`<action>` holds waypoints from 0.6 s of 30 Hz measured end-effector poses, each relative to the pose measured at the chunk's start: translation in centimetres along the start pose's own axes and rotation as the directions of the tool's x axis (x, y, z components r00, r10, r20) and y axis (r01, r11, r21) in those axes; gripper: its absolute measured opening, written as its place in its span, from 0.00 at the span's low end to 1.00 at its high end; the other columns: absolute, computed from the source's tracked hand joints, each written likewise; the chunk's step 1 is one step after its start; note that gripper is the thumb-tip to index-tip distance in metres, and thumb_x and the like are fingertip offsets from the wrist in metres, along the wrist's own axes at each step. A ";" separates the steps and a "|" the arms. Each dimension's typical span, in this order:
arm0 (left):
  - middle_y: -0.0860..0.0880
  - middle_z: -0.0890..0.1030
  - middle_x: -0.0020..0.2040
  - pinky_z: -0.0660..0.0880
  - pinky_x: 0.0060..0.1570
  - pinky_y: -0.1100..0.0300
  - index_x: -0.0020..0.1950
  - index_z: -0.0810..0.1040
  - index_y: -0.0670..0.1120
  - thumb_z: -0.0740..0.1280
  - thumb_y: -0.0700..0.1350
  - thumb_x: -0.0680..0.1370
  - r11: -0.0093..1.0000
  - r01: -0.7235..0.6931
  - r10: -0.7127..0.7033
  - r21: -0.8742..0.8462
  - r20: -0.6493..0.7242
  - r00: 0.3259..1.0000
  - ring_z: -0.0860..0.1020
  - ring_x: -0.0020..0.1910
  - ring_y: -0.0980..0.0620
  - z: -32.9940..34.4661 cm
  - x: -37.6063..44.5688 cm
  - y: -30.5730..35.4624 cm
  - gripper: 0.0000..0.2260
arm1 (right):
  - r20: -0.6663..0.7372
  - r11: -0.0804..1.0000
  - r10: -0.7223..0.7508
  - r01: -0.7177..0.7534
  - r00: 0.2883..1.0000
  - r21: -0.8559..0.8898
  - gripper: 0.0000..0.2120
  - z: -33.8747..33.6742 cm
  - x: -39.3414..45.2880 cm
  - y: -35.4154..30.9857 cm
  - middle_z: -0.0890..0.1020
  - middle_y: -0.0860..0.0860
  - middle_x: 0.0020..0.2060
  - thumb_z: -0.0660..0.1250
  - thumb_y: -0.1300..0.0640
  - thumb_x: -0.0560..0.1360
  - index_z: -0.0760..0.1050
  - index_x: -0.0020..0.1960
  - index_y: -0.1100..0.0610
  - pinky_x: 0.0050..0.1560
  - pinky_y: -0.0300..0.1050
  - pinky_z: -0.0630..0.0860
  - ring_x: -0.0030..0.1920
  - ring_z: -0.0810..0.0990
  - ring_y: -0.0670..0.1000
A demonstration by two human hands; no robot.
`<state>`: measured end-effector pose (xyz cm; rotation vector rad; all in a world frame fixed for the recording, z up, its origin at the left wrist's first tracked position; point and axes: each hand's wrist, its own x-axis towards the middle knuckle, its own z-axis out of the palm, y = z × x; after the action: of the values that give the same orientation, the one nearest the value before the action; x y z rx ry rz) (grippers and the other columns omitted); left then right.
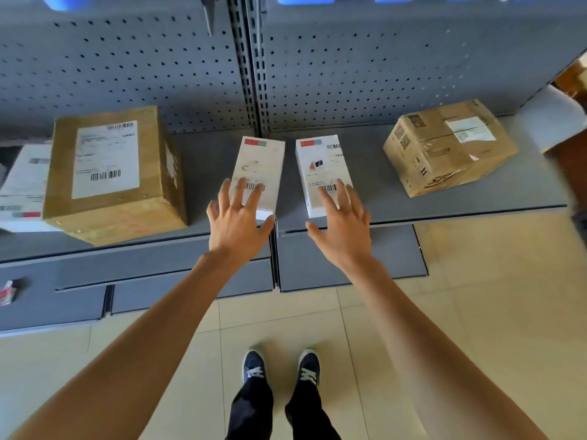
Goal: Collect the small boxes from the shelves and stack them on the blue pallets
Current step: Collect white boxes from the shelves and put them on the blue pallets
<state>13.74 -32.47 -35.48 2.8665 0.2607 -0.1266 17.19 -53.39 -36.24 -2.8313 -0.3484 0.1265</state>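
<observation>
As open hands (239, 223) reach, white boxes (259, 173) just beyond fingertips

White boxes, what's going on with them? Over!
Left hand open, right hand open, fingers spread over two white boxes. Both boxes on the shelf. Nothing blocking.

Two small white rectangular cardboard boxes lie flat side by side, slightly apart, at the middle of the grey metal shelf (476, 198): the left white box (260, 166) and the right white box (320, 169), each with a red-and-grey strip at its far end and a barcode near its front. At 9 o'clock stands a larger brown cardboard box (111, 176) bearing a white shipping label, with another white box (23, 185) touching its left side; at 3 o'clock sits a dented, tilted brown carton (448, 147).
</observation>
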 end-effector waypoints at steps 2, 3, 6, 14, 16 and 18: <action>0.47 0.49 0.82 0.50 0.74 0.33 0.81 0.53 0.56 0.60 0.65 0.79 1.000 0.014 -0.014 0.024 0.017 1.000 0.43 0.80 0.40 0.6 1.1 -0.4 0.34 | 0.002 1.000 0.007 -0.006 1.000 -0.019 0.36 0.8 0.9 0.0 0.49 0.55 0.81 0.65 0.39 0.77 0.56 0.80 0.47 0.73 0.67 0.56 0.80 0.47 0.60; 0.48 0.46 0.83 0.49 0.74 0.32 0.81 0.51 0.57 0.59 0.67 0.78 0.999 0.019 -0.020 0.030 0.026 0.999 0.41 0.80 0.39 0.8 1.5 -0.5 0.35 | 0.000 1.000 0.007 -0.007 1.000 -0.028 0.37 1.1 1.4 0.0 0.48 0.55 0.81 0.65 0.39 0.77 0.55 0.80 0.47 0.73 0.69 0.55 0.80 0.46 0.60; 0.49 0.43 0.82 0.50 0.73 0.31 0.81 0.48 0.59 0.59 0.71 0.76 0.999 0.023 -0.025 0.043 0.048 0.999 0.41 0.80 0.37 1.2 2.5 -0.7 0.38 | -0.043 0.998 0.000 -0.003 0.999 -0.059 0.41 1.7 2.7 -0.1 0.47 0.56 0.81 0.66 0.36 0.75 0.50 0.81 0.45 0.71 0.72 0.56 0.80 0.46 0.61; 0.48 0.47 0.81 0.67 0.68 0.37 0.81 0.53 0.59 0.66 0.65 0.75 1.000 0.019 -0.019 -0.009 0.016 1.000 0.59 0.73 0.37 2.3 3.1 -0.7 0.38 | -0.054 0.999 0.009 -0.012 0.999 -0.046 0.36 3.3 3.9 0.7 0.52 0.57 0.79 0.66 0.40 0.76 0.56 0.79 0.46 0.64 0.70 0.69 0.79 0.48 0.61; 0.48 0.47 0.81 0.68 0.67 0.38 0.81 0.54 0.59 0.67 0.64 0.75 0.999 0.016 -0.016 -0.030 -0.005 1.000 0.59 0.71 0.38 2.4 3.1 -0.7 0.38 | -0.077 0.999 0.012 -0.015 0.997 -0.035 0.33 3.6 3.9 0.9 0.54 0.57 0.79 0.66 0.41 0.76 0.59 0.78 0.46 0.60 0.67 0.73 0.79 0.50 0.61; 0.48 0.48 0.80 0.69 0.67 0.38 0.80 0.55 0.59 0.68 0.63 0.75 0.999 0.015 -0.016 -0.043 -0.015 1.000 0.60 0.71 0.38 2.6 3.1 -0.8 0.38 | -0.091 0.999 0.009 -0.012 0.996 -0.039 0.32 3.8 3.8 0.9 0.55 0.56 0.79 0.65 0.41 0.77 0.60 0.77 0.45 0.58 0.65 0.73 0.79 0.51 0.61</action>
<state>16.42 -31.91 -38.47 2.8242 0.2847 -0.1013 20.60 -52.28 -40.37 -2.8666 -0.3196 -0.0077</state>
